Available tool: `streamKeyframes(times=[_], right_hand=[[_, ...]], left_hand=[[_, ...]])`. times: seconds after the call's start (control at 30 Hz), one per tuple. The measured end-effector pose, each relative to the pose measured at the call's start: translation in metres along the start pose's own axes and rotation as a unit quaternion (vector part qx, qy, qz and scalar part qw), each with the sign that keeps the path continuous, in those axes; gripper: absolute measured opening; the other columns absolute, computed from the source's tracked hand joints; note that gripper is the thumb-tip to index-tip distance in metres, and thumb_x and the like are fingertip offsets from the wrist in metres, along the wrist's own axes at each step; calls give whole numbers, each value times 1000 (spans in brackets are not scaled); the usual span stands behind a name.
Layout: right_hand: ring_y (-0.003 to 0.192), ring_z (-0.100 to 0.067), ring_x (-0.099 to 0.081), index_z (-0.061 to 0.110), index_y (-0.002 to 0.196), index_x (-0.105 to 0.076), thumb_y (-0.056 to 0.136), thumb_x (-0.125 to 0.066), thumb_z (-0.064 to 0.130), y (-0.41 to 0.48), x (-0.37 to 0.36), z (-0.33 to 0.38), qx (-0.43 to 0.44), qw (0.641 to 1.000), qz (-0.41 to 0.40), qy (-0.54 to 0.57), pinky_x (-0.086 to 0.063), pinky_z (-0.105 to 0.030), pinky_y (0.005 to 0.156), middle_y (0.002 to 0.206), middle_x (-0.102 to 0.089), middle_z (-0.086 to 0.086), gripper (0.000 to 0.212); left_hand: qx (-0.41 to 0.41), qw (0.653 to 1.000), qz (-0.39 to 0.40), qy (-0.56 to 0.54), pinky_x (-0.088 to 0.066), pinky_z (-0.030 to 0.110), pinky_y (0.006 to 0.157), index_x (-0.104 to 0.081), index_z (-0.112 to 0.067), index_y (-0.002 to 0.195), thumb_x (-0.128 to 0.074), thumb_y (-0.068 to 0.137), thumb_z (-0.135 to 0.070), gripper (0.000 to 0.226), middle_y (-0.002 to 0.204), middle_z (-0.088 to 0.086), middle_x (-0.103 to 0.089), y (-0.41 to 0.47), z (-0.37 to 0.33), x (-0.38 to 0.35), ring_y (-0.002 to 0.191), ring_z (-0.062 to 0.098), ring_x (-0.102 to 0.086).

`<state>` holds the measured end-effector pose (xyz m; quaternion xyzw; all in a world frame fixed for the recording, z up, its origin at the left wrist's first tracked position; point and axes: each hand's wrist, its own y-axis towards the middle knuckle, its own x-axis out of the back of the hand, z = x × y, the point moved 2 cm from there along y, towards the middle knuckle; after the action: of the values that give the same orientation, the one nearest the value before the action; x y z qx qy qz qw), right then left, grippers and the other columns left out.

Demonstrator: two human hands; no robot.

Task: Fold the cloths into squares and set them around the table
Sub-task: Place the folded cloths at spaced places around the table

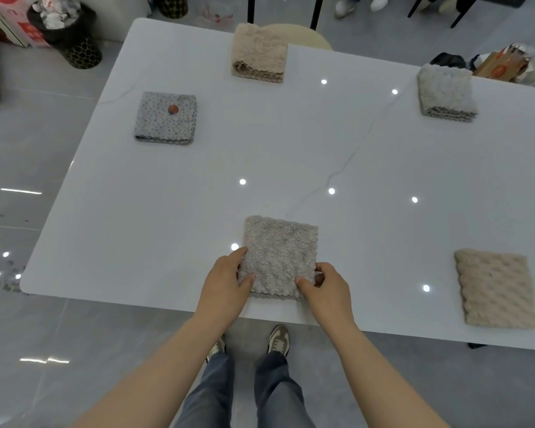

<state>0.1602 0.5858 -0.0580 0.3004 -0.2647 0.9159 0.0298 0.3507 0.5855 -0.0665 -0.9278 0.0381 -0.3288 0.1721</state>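
progress: four folded cloths set round table | fifth, grey cloth, folded | left hand, right hand pinch its near corners | looks nearly done

The middle of the surface is bare, a broad lane from the left edge to the right edge. Five folded cloths ring it, well apart from one another:

- a dotted grey cloth near the left edge
- a tan cloth at the far edge
- a fluffy grey cloth toward the far right corner
- a flat tan cloth toward the near right corner
- a pale grey cloth at the near edge, with the left grip and right grip pinching its near corners

A paper bag crowds the far right edge. A cushioned chair stands behind the far edge.
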Motion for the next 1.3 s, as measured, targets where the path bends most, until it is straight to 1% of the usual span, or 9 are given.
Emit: streamKeyframes(times=[0.2,0.33,0.47,0.6,0.73,0.87,1.0,1.17,1.3], right_hand=[[69,2,-48,21,101,-51,87,-67,18,0,-1,1,6,1000,0,17,-37,-3,58,76,-50,14,22],[69,1,-49,20,102,-54,86,-67,19,2,-2,1,9,1000,-5,20,-38,-5,59,76,-52,12,21],[71,2,-50,18,105,-56,87,-67,19,3,-2,0,9,1000,-5,15,-38,-8,58,78,-53,14,22],[71,2,-50,17,106,-56,87,-67,20,3,-3,-1,8,1000,-3,16,-36,-8,57,78,-53,14,22],[70,2,-49,16,106,-57,87,-66,20,2,-3,-2,11,1000,-2,14,-36,-7,56,78,-53,14,21],[71,2,-50,15,108,-57,87,-66,21,1,-4,-3,9,1000,-1,15,-35,-9,56,79,-54,14,23],[71,5,-49,18,104,-54,88,-65,19,0,-3,-2,14,1000,4,7,-38,-4,58,79,-52,17,20],[68,4,-48,15,101,-55,88,-65,17,-4,-2,-2,14,1000,12,0,-37,-2,57,76,-50,17,17],[69,5,-47,16,101,-54,89,-64,17,-8,-2,-2,16,1000,13,2,-35,0,56,78,-49,18,17]], left_hand=[[7,1000,-9,-1,-36,20,83,-43,-18,139,-59,90,-19,52,111,2,-54,3,2,-1,95,12,-50],[-1,1000,-14,3,-35,19,82,-43,-19,138,-59,90,-19,51,112,3,-56,5,2,-2,95,11,-50],[-2,1000,-17,6,-34,18,81,-43,-17,139,-59,90,-18,51,109,1,-52,4,1,-2,94,11,-49],[-1,1000,-18,7,-33,18,81,-42,-17,139,-58,91,-19,51,107,-1,-50,2,0,-2,94,11,-49],[-1,1000,-13,5,-35,19,81,-41,-17,140,-58,91,-20,52,111,4,-54,2,0,-3,94,12,-50],[-2,1000,-13,6,-36,19,82,-42,-17,140,-59,91,-20,52,111,4,-54,1,0,-2,95,13,-51],[1,1000,-10,14,-36,20,81,-42,-18,139,-58,90,-19,51,110,3,-54,0,-1,-2,94,13,-51],[7,1000,-7,16,-36,20,81,-42,-18,140,-58,91,-19,51,106,-1,-51,-7,1,-2,93,13,-51],[10,1000,-8,11,-38,22,83,-42,-19,140,-58,90,-20,52,111,3,-54,-10,2,-3,94,14,-52]])
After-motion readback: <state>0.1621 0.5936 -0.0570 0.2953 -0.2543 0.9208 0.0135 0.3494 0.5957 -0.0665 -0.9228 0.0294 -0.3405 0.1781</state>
